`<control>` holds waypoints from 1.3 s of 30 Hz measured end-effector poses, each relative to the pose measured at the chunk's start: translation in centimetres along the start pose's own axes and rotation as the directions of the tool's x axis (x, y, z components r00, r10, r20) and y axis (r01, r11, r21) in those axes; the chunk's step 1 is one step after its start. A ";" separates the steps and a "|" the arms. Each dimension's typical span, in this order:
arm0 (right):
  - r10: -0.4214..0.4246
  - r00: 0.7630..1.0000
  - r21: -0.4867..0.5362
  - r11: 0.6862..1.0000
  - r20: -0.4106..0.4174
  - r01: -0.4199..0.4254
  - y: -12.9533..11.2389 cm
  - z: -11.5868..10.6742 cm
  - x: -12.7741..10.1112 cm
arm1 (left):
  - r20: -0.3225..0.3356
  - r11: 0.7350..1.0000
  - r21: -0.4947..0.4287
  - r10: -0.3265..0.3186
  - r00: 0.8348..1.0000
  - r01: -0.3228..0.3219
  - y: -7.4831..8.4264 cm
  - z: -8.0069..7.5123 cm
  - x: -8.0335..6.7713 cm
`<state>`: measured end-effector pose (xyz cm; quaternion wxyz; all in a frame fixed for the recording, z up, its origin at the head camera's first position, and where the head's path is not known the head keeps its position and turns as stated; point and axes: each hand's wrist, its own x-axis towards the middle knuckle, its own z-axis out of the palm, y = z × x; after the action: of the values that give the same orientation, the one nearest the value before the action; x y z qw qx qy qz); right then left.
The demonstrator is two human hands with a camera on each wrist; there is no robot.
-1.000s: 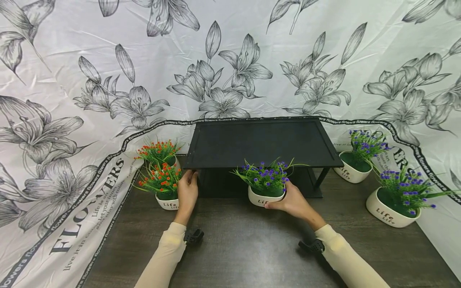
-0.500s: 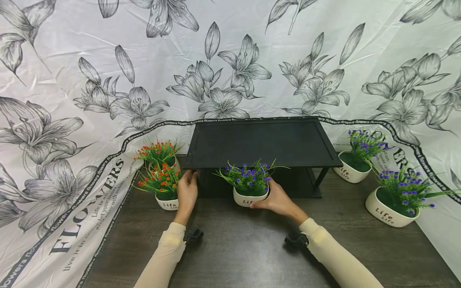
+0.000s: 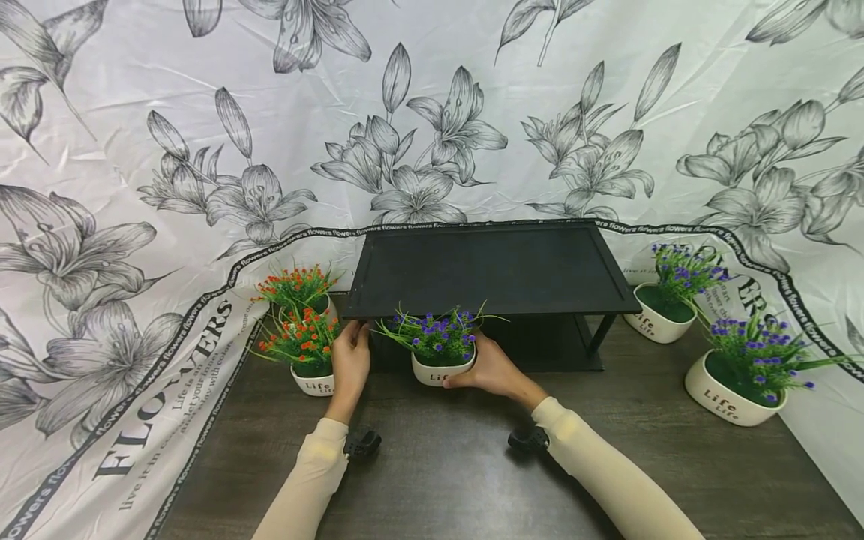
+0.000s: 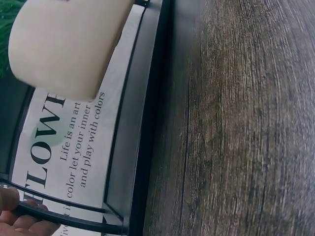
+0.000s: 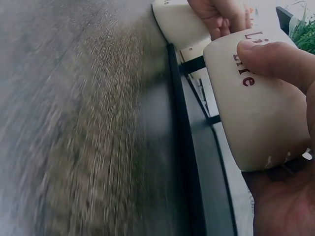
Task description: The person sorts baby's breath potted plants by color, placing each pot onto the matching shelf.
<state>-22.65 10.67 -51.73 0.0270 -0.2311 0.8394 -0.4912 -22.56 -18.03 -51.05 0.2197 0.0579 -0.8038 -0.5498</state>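
Pot in right hand

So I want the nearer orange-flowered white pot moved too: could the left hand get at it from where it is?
Probably yes. The left hand grips the front left corner of the black two-tier stand, and the nearer orange-flowered white pot stands right beside it on the dark wooden table, nothing between them.

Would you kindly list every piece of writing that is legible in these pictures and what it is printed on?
"FLOWERS": floral backdrop cloth.
"Life is an art", "color let your inner", "and play with colors": the same cloth, left wrist view.
"flowers", repeated: the cloth's black border band.
"Life": white pot in the right hand.
"Life Life": near right pot.
Other pots' lettering: too small.
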 end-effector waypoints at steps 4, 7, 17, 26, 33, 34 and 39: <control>-0.006 1.000 -0.017 1.000 0.005 0.006 0.2 0.8 0.5 | 0.001 1.000 -0.020 -0.003 1.000 0.003 -0.1 0.0 -0.1; -0.013 1.000 -0.018 1.000 0.004 0.013 0.2 1.2 0.9 | 0.002 1.000 -0.026 -0.006 1.000 0.006 -0.2 0.0 -0.1; -0.012 0.999 -0.003 1.000 0.036 0.013 0.0 2.1 2.2 | -0.023 1.000 0.014 -0.024 0.999 0.025 0.0 -0.3 -0.2; 0.008 0.997 0.018 1.000 0.079 -0.010 0.5 2.4 3.3 | 0.001 0.999 0.026 -0.040 0.999 0.040 -0.3 -0.1 -0.1; 0.011 0.998 0.042 0.999 0.069 -0.014 1.2 2.6 4.1 | 0.006 1.000 0.007 -0.018 1.000 0.018 -0.3 0.0 -0.1; 0.014 0.998 0.050 0.999 0.069 -0.017 1.3 2.6 4.1 | 0.009 1.000 0.004 -0.018 1.000 0.018 -0.3 0.0 -0.1; 0.030 0.998 0.063 0.997 0.063 -0.033 1.6 2.5 4.2 | 0.028 0.999 -0.019 -0.029 0.999 0.029 -0.3 -0.1 -0.1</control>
<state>-26.30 7.51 -53.57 0.0680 -0.2319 0.8255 -0.5101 -22.50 -18.22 -51.28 0.2009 0.0596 -0.8004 -0.5616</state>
